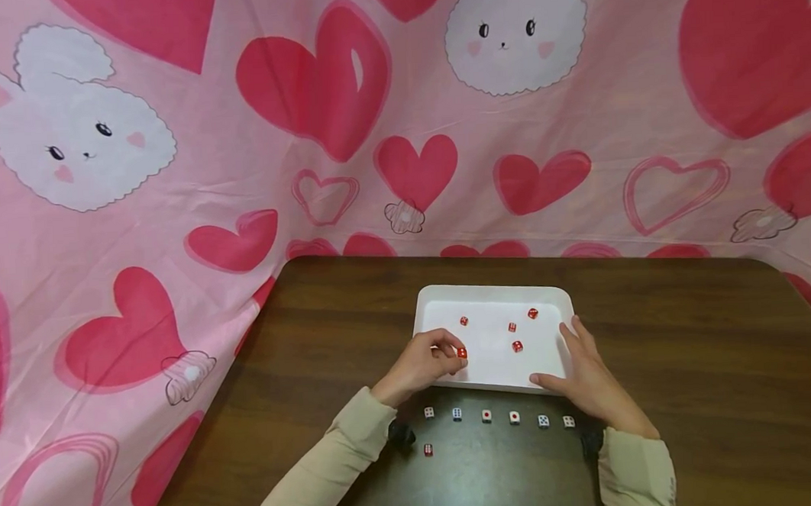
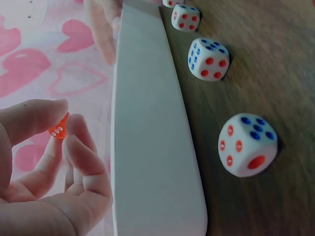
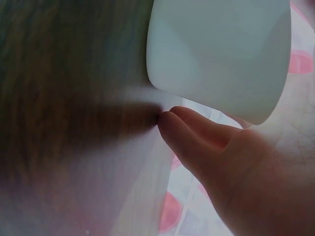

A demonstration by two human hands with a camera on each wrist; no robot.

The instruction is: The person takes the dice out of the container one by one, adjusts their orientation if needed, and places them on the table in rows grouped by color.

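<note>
Got a red die (image 1: 462, 352) pinched between thumb and fingertips of the left hand (image 1: 435, 358), over the left part of the tray (image 1: 487, 369). Looks clear of the bottom, going by the left wrist view. Can see the right hand (image 1: 594, 377) at the tray's right end, thumb and fingers spread apart, seemingly touching the side.

Also spotted 4 more red dice (image 1: 517, 346) inside the tray, 6 white dice (image 1: 486, 416) lined up on the desk (image 1: 692, 345) along its near side, plus 1 spare red die (image 1: 428, 450) past that row, off the tray's near left corner.

As for handling: should be super light, probably hard plastic, zero give, tough to break. Looks smooth with rounded corners though, so might squirt out if pinched on an edge. Best to grab across 2 opposite flat faces, thumb against index, easy squeeze, well clear of the tray's wall.
</note>
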